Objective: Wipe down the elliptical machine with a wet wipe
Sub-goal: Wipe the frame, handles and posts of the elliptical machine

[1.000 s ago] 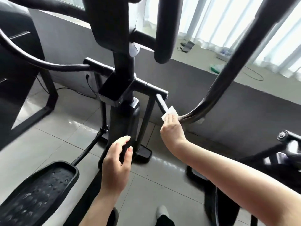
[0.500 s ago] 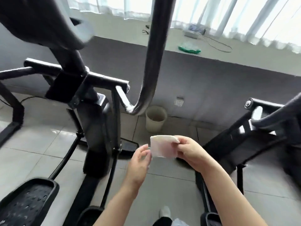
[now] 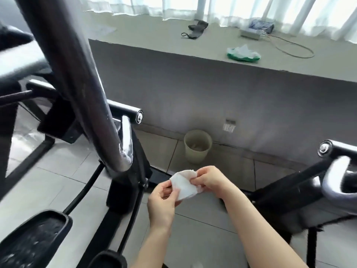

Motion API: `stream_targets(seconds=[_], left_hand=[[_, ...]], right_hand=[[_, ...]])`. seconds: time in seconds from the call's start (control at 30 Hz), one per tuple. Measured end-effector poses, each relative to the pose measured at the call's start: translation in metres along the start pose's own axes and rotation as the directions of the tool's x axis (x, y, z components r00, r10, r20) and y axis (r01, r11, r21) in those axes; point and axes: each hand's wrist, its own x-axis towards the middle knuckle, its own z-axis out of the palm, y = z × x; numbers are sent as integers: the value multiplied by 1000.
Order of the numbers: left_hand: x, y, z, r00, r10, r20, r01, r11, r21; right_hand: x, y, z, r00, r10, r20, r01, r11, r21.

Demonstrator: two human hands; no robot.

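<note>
I pinch the small white wet wipe (image 3: 183, 185) with my left hand (image 3: 161, 200) and right hand (image 3: 209, 180), at six o'clock, probably to refold it before rubbing the black elliptical machine (image 3: 87, 93) at nine o'clock.

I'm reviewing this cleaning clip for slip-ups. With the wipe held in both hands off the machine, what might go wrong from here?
The wet wipe is only pinched at its edges by the left hand and right hand, so it may slip and land on the floor tiles. Refolded badly, it might smear the handlebar with a used face. The bin stands beyond them; a toss might miss.
</note>
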Motion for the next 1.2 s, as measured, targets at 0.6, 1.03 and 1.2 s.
stream_targets(seconds=[0.6, 1.03, 1.2], left_hand=[[95, 84, 63, 974, 196, -115, -211, 966, -147], [257, 137, 174, 869, 76, -488, -257, 914, -315], [327, 164, 261, 917, 70, -393, -197, 935, -294]], right_hand=[[131, -168, -59, 949, -45, 311, 141, 945, -294], [290, -277, -133, 826, -234, 512, 422, 860, -288], [350, -295, -224, 904, -257, 343, 383, 842, -379]])
